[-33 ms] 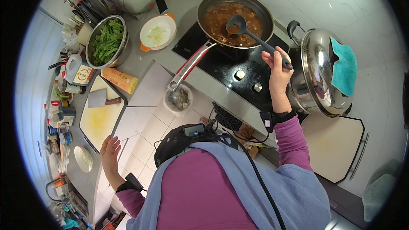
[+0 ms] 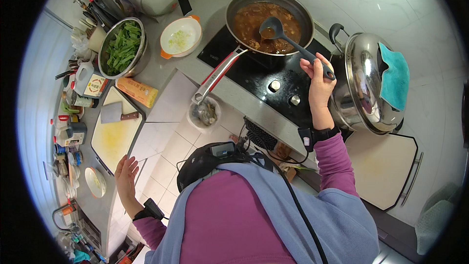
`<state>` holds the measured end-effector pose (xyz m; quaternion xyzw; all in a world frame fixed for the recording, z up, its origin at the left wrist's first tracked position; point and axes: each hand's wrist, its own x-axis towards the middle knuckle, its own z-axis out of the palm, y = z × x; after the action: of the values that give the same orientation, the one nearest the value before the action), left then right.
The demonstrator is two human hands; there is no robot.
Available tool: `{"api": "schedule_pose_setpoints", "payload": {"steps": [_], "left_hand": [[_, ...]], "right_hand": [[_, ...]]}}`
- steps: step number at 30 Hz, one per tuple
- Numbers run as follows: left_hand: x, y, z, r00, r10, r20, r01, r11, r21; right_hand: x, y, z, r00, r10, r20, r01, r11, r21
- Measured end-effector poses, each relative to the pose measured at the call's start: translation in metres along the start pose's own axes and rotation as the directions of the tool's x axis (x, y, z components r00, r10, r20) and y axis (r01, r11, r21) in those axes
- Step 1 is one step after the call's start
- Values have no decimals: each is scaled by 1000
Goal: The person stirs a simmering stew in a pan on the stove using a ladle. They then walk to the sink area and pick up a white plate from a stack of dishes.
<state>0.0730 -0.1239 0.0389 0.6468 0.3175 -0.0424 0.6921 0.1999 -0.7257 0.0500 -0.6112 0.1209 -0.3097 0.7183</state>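
Observation:
My right hand grips the handle of a grey ladle, whose bowl rests in brown saucy food with chunks in the frying pan on the black cooktop. The pan's red-and-steel handle points toward me. My left hand hangs open with nothing in it, near the lower edge of a white cutting board that carries a cleaver. A white dish with orange handles holds small chopped pale-green pieces left of the pan.
A steel bowl of leafy greens, an orange package and several bottles crowd the left counter. A large lidded pot with a teal cloth stands right of the cooktop, behind another board. A bin sits below.

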Motion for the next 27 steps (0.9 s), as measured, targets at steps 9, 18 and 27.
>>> {"api": "schedule_pose_setpoints", "payload": {"steps": [9,18,27], "left_hand": [[-1,-6,8,1000,-14,0,14,1000,15],[23,0,8,999,-2,45,1,1000,28],[56,15,-1,997,14,72,-15,1000,8]], "right_hand": [[-14,-14,6,790,-348,505,580,692,-430],[-14,-10,38,717,-378,586,631,709,-315],[-7,3,49,681,-238,693,695,509,-508]]}}
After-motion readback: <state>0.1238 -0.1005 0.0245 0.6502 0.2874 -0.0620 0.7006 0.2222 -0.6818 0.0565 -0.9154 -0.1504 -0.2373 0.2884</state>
